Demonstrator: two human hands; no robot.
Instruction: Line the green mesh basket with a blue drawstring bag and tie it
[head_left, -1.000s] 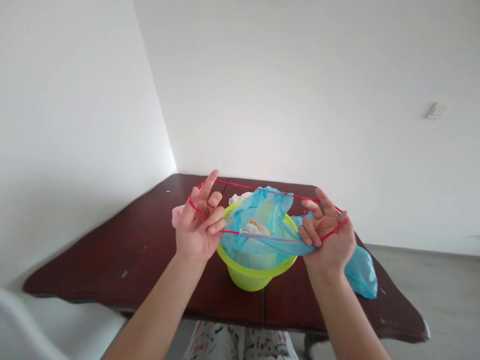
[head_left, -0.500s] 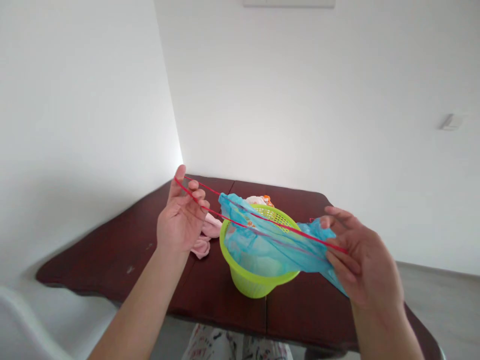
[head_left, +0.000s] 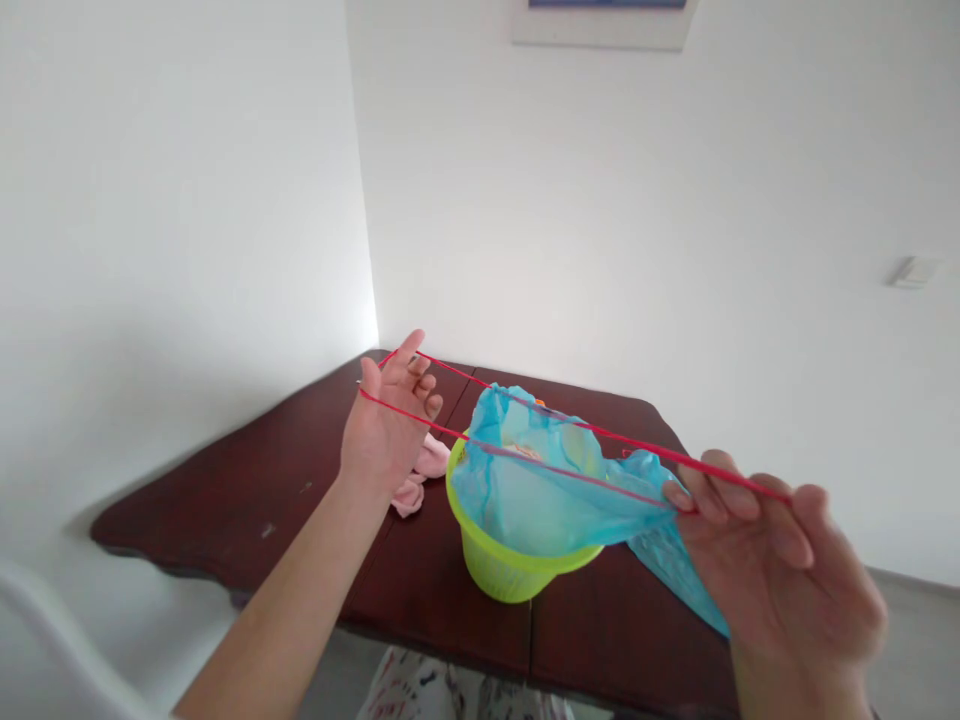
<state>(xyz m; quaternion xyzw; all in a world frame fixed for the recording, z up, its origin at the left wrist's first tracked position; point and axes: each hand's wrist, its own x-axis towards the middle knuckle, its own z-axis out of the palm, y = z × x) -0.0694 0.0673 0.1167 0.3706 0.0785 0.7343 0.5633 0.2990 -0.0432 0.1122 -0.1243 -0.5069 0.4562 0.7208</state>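
Red drawstrings (head_left: 420, 412) of a thin blue plastic drawstring bag (head_left: 547, 505) run taut between my two hands above a lime-green plastic basket (head_left: 510, 578). On my left hand (head_left: 394, 425) the string loops around the spread thumb and index finger, the other fingers half curled. The fingers of my right hand (head_left: 772, 550) hold the string at its other end, beside the basket. The bag's body spreads over the basket's mouth, hiding most of the inside; a patterned item shows faintly through it.
The dark red-brown table (head_left: 255, 500) stands in a wall corner. Pink cloth (head_left: 420, 475) lies left of the basket. More blue plastic (head_left: 675, 570) lies at the basket's right. A white chair edge (head_left: 67, 640) shows at lower left, a wall switch (head_left: 915, 272) at right.
My hands have moved apart, the right one farther right, stretching the drawstring wider. The left fingers have spread the loop. The bag's mouth stands wider over the basket. The view has shifted slightly.
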